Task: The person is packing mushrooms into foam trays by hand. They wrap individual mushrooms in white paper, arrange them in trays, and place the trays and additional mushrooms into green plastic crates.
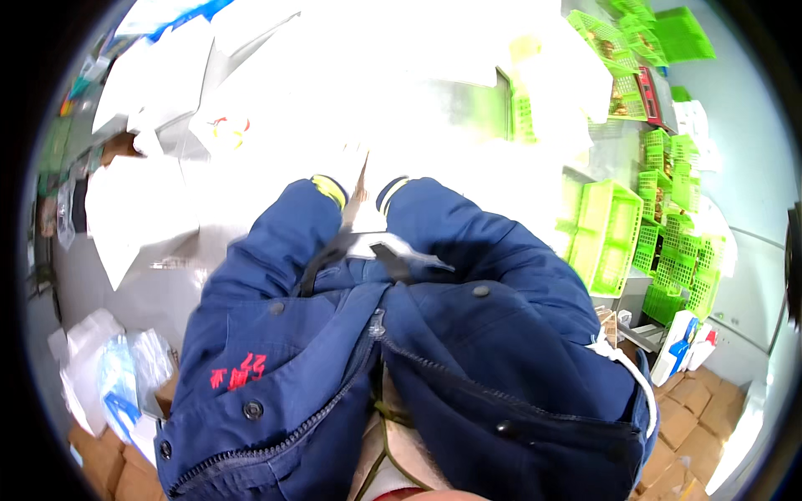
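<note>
Strong glare washes out the table (301, 125) straight before me, and both hands are lost in it past the cuffs. My left sleeve (282, 219) is navy and ends in a yellow-edged cuff (329, 189). Close beside it, my right sleeve (445, 216) ends in a dark cuff with a pale stripe (391, 191). Whether my left hand or my right hand holds anything cannot be seen. Between the cuffs runs a thin brownish streak (361, 178), too blurred to name. A white sheet or bag with red and yellow marks (232, 131) lies beyond, to the left.
White cartons or folded sheets (144, 206) stand at left. On the right are an empty green plastic crate (608, 238), several green baskets (683, 250) holding brown items, and a red-fronted device (650, 97). Plastic bags (125, 363) hang low left; brown cardboard boxes (689, 413) lie low right.
</note>
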A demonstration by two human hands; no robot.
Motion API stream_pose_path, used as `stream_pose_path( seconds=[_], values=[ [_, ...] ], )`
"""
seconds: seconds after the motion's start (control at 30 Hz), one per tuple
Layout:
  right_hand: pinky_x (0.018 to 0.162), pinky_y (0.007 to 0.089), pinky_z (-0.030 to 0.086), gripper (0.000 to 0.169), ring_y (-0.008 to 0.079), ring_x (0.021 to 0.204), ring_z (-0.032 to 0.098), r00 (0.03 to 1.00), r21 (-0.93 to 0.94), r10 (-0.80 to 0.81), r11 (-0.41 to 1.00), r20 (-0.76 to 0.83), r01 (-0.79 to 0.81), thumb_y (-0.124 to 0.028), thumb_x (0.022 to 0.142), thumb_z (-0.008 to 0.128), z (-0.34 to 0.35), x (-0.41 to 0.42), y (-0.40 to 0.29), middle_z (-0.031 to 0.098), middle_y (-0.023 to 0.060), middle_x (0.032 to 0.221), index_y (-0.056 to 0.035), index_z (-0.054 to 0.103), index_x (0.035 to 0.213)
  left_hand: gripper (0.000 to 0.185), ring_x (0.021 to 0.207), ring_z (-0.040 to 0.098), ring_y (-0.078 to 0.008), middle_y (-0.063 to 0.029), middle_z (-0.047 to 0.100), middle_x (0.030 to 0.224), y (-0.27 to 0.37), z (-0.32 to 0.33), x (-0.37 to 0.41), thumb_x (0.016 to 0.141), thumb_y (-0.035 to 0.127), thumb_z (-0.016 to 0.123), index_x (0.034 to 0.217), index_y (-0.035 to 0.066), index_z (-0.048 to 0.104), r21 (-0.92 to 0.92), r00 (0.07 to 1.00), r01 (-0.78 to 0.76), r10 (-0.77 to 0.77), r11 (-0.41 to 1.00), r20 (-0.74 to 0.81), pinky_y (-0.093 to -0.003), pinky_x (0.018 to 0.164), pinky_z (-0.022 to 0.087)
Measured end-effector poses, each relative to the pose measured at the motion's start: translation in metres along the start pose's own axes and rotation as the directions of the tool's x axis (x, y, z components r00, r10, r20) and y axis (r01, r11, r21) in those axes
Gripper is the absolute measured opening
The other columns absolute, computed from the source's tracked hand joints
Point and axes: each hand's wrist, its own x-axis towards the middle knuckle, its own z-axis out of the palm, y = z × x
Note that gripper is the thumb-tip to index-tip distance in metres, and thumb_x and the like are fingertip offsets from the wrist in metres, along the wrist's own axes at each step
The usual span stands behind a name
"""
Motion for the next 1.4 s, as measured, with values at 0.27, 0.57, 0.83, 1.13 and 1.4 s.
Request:
stream_pose_path(
  seconds=[0.27, 0.57, 0.83, 1.13, 1.4],
  values=[
    [0.08, 0.0415, 0.05, 0.032, 0.0321, 0.088, 0.064, 0.964, 0.24, -0.266, 0.936, 0.005, 0.257, -0.024, 0.082, 0.053, -0.111, 0.022, 0.055, 0.066, 0.018, 0.095, -0.0076, 0.065, 0.106, 0.064, 0.118, 0.046, -0.0332, -0.0172, 0.047, 0.131, 0.021, -0.064, -0.004, 0.074, 0.029, 0.068, 0.128, 0.004, 0.046, 0.018, 0.994, -0.033, 0.035, 0.999, -0.101, -0.0416, 0.1, 0.037],
    [0.091, 0.0348, 0.047, 0.046, 0.0281, 0.103, 0.06, 0.938, 0.067, 0.322, 0.946, -0.129, -0.316, -0.03, 0.08, 0.058, -0.2, 0.194, 0.287, 0.065, 0.0115, 0.11, -0.0107, 0.058, 0.122, 0.026, 0.083, 0.062, -0.0311, -0.0138, 0.063, 0.094, -0.001, -0.064, 0.007, 0.077, 0.005, 0.062, 0.103, 0.002, 0.06, -0.318, 0.877, -0.305, 0.135, 0.898, -0.461, -0.0378, 0.071, 0.051],
    [0.079, 0.0285, 0.05, 0.046, 0.0184, 0.086, 0.063, 0.997, 0.357, 0.032, 0.932, 0.071, -0.056, -0.03, 0.082, 0.063, -0.113, 0.225, 0.178, 0.066, 0.0076, 0.095, -0.0094, 0.058, 0.122, 0.023, 0.081, 0.063, -0.0293, -0.0118, 0.065, 0.089, -0.01, -0.072, 0.007, 0.083, 0.011, 0.061, 0.104, 0.004, 0.06, -0.379, 0.865, -0.357, 0.15, 0.854, -0.478, -0.0365, 0.072, 0.052],
    [0.059, 0.0226, 0.05, 0.034, 0.0094, 0.056, 0.059, 0.976, 0.848, 0.08, 0.485, 0.202, -0.215, -0.024, 0.087, 0.062, -0.118, 0.055, 0.099, 0.065, 0.0049, 0.075, -0.0072, 0.062, 0.117, 0.024, 0.074, 0.064, -0.0258, -0.0097, 0.065, 0.083, 0.004, -0.072, 0.009, 0.079, 0.005, 0.061, 0.103, 0.006, 0.064, -0.371, 0.892, -0.298, 0.118, 0.88, -0.437, -0.0326, 0.068, 0.051],
    [0.077, 0.0398, 0.049, 0.071, 0.0316, 0.085, 0.062, 0.608, 0.201, 0.327, 0.942, -0.724, -0.268, -0.026, 0.071, 0.076, -0.15, -0.076, 0.219, 0.064, 0.0172, 0.093, -0.0029, 0.045, 0.13, 0.027, 0.079, 0.066, -0.0258, -0.0121, 0.068, 0.089, -0.003, -0.055, 0.004, 0.08, 0.001, 0.062, 0.105, 0.007, 0.066, -0.468, 0.933, -0.245, 0.075, 0.849, -0.353, -0.0306, 0.072, 0.052]
  ],
)
